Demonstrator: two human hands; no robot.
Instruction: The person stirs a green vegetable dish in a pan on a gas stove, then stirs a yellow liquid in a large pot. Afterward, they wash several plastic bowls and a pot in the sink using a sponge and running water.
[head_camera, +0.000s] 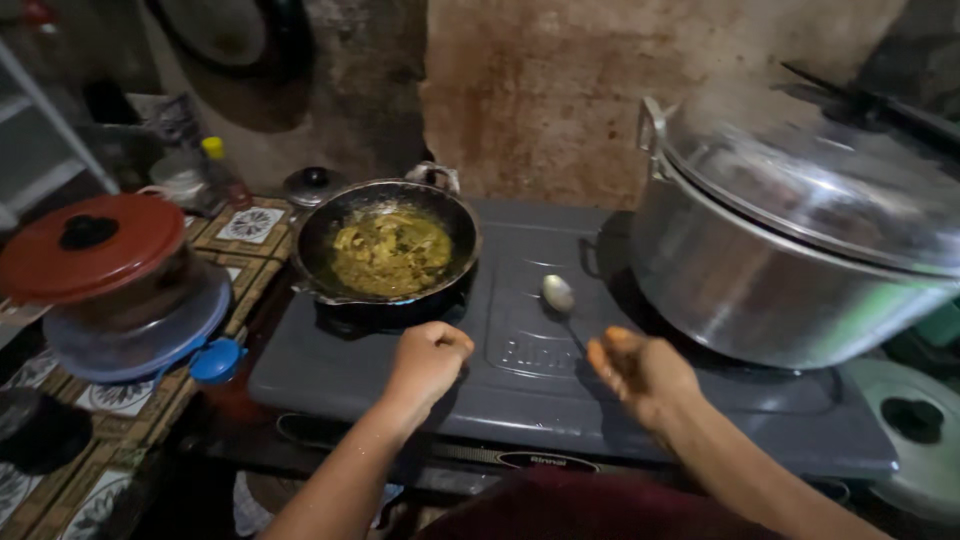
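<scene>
Left hand (428, 358) fisted, fingers together near pan (388, 250), right hand (640, 372) fingers loosely apart beside spoon (558, 294)

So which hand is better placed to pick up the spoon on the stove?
Probably the right hand. It hovers open just below the spoon, whose handle runs down toward it. The left hand is a closed fist further left, nearer the pan.
</scene>
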